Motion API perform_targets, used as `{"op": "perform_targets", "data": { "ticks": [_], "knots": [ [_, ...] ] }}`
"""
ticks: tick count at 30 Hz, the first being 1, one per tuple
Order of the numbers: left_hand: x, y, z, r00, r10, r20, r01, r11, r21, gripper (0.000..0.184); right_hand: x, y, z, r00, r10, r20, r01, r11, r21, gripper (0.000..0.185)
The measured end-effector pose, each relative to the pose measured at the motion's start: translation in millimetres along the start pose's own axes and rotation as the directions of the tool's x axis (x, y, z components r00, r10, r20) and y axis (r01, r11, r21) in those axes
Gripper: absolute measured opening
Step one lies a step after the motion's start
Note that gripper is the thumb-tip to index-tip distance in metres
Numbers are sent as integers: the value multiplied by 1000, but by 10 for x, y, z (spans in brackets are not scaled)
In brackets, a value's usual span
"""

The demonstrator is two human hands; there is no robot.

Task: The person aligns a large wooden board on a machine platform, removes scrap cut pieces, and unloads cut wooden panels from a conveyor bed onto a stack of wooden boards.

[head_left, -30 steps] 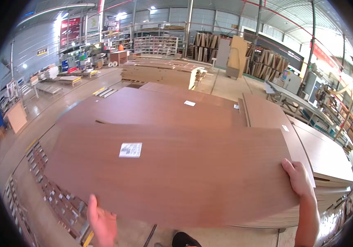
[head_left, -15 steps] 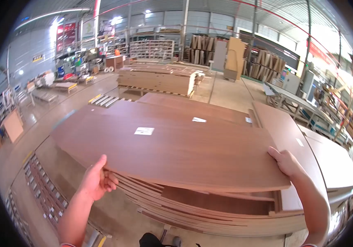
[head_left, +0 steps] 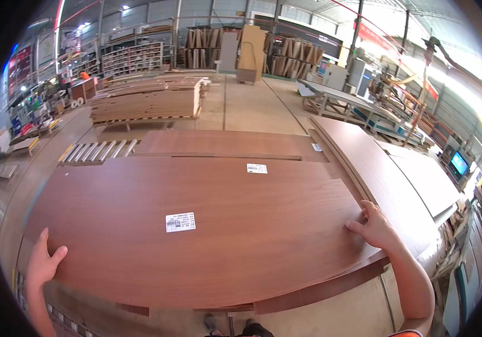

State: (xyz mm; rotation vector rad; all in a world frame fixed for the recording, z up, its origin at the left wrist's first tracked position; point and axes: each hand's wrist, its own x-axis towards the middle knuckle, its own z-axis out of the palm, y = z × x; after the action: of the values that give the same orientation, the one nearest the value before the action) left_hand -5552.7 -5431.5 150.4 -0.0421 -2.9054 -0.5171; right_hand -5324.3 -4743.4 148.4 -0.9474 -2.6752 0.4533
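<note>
At ends of 1 brown panel, L hand & R hand, grips spread, 1 label btwn.

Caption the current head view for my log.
Left hand and right hand at opposite ends of a labelled brown wood-grain panel, workshop beyond.
</note>
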Motion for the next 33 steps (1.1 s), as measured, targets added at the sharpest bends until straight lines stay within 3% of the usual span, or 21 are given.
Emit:
{"op": "perform_targets", "data": {
  "ticks": [1, 2, 3, 6, 8, 14, 17, 21, 24, 28, 29, 31, 33],
  "knots": [
    [159, -10, 16, 995, -48, 91, 47, 999, 18, 79, 25, -8, -32, 998, 59, 20, -60, 996, 68, 73],
    [179, 34, -66, 988, -118, 96, 131, 980, -148, 71, 22, -59, -16, 997, 71, 29, -73, 995, 66, 73],
    [262, -31, -47, 988, -113, 108, 128, 982, -139, 71, -4, -111, 9, 996, 84, -15, -82, 991, 108, 70],
    [305, -104, 198, 996, -24, -86, 7, 981, -192, 57, -51, -150, 39, 983, 111, -145, -94, 988, 120, 52],
    [248, -79, 186, 998, 5, -69, -19, 978, -209, 55, -104, -184, 23, 970, 132, -202, -109, 986, 124, 41],
    [248, -651, 25, 992, 73, -103, -105, 928, -357, 50, -396, -496, 147, 973, 116, -198, -75, 977, 202, 32],
    [222, -460, -3, 994, 2, -105, -41, 926, -375, 51, -222, -420, 95, 967, 96, -234, -38, 970, 240, 30],
    [269, -680, -153, 971, -34, -237, -66, 915, -399, 50, -60, -523, 15, 964, 50, -262, 42, 942, 334, 28],
    [671, -692, -308, 962, 17, -273, -144, 881, -451, 49, 265, -638, 15, 951, 19, -309, 82, 948, 309, 23],
    [1426, 95, -358, 977, 22, -211, -130, 847, -515, 44, 1253, -596, 115, 913, -133, -385, 278, 894, 352, 24],
    [1739, 125, -266, 979, 58, -196, -161, 808, -567, 42, 1494, -566, 129, 913, -126, -388, 284, 880, 381, 24],
    [2310, 276, -132, 945, 90, -314, -213, 898, -384, 44, 2045, -547, 229, 918, -115, -380, 281, 864, 417, 29],
    [2864, 439, 6, 932, 124, -340, -253, 895, -368, 46, 2346, -837, 163, 967, -25, -253, 117, 927, 357, 37]
  ]
}}
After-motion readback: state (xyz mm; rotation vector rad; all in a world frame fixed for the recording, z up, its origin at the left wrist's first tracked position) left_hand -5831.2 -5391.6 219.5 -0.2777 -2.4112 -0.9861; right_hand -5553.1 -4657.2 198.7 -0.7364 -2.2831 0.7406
